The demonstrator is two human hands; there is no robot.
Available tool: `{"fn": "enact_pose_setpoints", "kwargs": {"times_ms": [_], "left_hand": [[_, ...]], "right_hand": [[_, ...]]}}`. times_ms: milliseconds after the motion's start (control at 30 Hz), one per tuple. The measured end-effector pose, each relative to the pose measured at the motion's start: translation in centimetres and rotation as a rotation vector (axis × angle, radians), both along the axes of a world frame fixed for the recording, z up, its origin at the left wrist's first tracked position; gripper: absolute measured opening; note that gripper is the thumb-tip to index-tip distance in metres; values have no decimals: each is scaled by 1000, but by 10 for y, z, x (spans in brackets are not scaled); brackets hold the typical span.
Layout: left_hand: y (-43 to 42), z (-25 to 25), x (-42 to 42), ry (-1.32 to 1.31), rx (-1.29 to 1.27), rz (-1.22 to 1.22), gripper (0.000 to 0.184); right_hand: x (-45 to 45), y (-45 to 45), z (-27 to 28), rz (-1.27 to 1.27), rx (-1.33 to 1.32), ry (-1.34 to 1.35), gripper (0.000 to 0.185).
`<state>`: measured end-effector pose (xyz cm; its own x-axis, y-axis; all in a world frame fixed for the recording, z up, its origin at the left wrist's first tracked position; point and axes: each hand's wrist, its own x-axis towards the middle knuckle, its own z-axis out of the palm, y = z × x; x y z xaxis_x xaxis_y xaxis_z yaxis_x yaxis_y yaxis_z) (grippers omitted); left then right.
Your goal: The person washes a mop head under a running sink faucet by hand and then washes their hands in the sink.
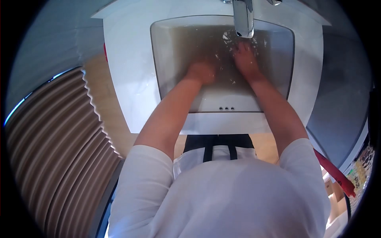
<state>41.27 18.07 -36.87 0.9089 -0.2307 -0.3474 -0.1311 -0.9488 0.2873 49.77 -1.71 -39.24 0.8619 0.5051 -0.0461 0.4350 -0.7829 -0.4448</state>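
Observation:
A white rectangular sink (pixel 287 59) is filled with cloudy, greyish-brown water (pixel 190 39). Both of my hands are in it. My left hand (pixel 202 71) is sunk in the water left of centre, blurred, and its fingers are hidden by the murk. To its right, my right hand (pixel 245 59) lies just under the spout of the chrome faucet (pixel 243 20). Its fingers point away from me, partly stretched and a little apart, with nothing visible in them. White bubbles or splashes show around the right hand. Whether anything lies beneath the water cannot be made out.
A white countertop (pixel 131 79) surrounds the sink. Three small overflow holes (pixel 226 108) sit in the sink's near wall. A brown pleated folding screen (pixel 59 150) stands at the left. At the lower right a red strip-like object (pixel 335 172) sticks out beside a grey panel (pixel 337 87).

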Motion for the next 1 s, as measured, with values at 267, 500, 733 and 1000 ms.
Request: {"fn": "enact_pose_setpoints", "kwargs": {"times_ms": [267,500,733,1000], "left_hand": [[22,-3,-14,48,-33,-283,42],[30,-19,-3,-2,28,-79,37],[33,7,-7,-43,112,17,51],[33,30,-16,-285,206,142,64]], "right_hand": [[-12,-15,43,642,-555,242,46],[-9,-16,48,386,-432,226,48],[-30,3,-16,380,-356,329,47],[-23,31,6,272,-171,601,43]]}}
